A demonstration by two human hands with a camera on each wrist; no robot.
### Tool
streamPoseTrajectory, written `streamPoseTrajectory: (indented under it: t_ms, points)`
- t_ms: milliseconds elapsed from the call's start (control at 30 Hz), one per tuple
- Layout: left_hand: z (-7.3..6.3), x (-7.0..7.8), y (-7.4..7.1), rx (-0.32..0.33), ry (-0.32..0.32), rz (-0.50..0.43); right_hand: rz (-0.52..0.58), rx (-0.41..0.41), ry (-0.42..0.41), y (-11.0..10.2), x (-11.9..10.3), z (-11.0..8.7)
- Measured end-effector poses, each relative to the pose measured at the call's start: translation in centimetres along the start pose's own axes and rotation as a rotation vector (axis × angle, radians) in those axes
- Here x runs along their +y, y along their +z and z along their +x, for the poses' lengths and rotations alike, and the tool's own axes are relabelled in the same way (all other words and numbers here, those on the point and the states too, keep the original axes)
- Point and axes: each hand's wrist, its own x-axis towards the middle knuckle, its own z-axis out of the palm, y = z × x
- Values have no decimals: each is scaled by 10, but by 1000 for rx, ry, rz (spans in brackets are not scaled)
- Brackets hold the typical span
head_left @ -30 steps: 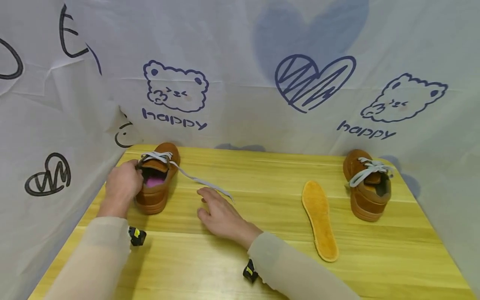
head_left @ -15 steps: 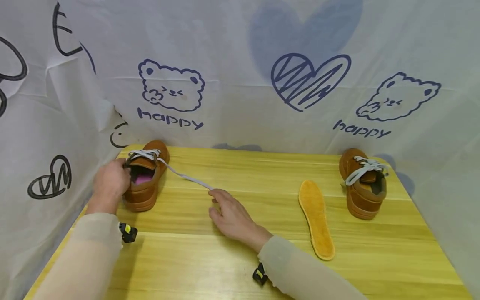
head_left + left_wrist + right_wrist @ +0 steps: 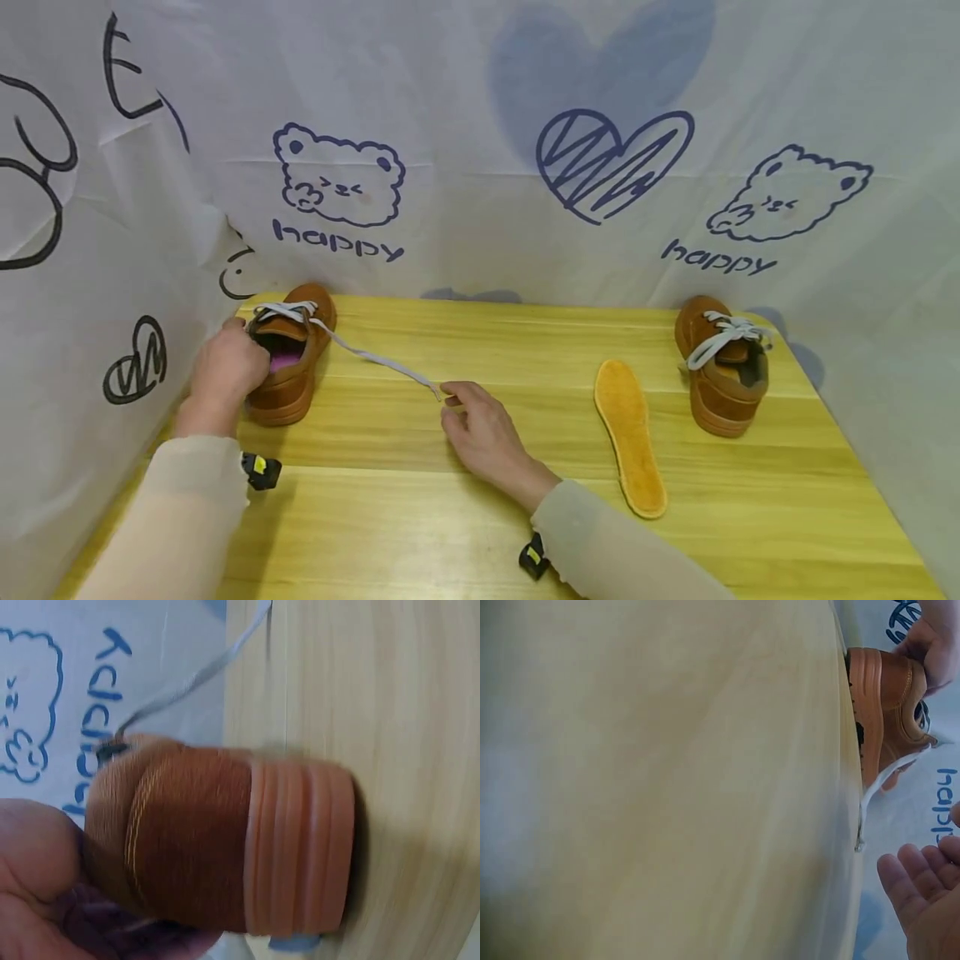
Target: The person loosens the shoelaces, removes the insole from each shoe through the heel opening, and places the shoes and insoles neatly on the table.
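Observation:
A brown shoe [image 3: 288,392] with a pink inside stands at the table's far left, heel toward me. My left hand [image 3: 228,367] grips its left side by the collar; in the left wrist view the heel [image 3: 195,832] fills the middle, and the fingers are partly hidden behind the shoe. From the shoe's eyelets a loose white lace [image 3: 375,358] runs right across the table. At its tip is my right hand [image 3: 487,429], fingers relaxed. The right wrist view shows a gap between those fingers [image 3: 904,889] and the lace end [image 3: 859,844].
An orange insole [image 3: 632,437] lies on the wooden table [image 3: 390,517] right of my right hand. Farther right stands a second brown shoe [image 3: 723,400], its white lace tied in a bow. White cloth [image 3: 465,225] with drawings hangs behind and at both sides.
My right hand has drawn the lace out to the right and let go of its end. The left hand has stayed on the shoe.

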Motion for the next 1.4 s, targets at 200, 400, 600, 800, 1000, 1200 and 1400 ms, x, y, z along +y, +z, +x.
streamPoseTrajectory:
  t_ms: [200, 400, 600, 800, 1000, 1200, 1400]
  points:
    - [-23, 21, 15, 247, -15, -64, -3, 29, -11, -2, 2, -3]
    - [-55, 56, 34, 527, 106, -176, -1, 60, -11, -9, 1, -9]
    - [-82, 86, 62, 490, 325, -240, 20, 117, -18, -25, 2, -15]
    - [-108, 113, 93, 312, 403, -305, 24, 186, 8, -48, 14, -28]
    - [-133, 132, 120, 96, 424, -354, -7, 265, 56, -73, 29, -43]
    - [-154, 145, 146, -10, 489, -368, -29, 311, 107, -90, 40, -55]
    - [-169, 156, 161, -77, 563, -377, -45, 330, 148, -98, 47, -65]
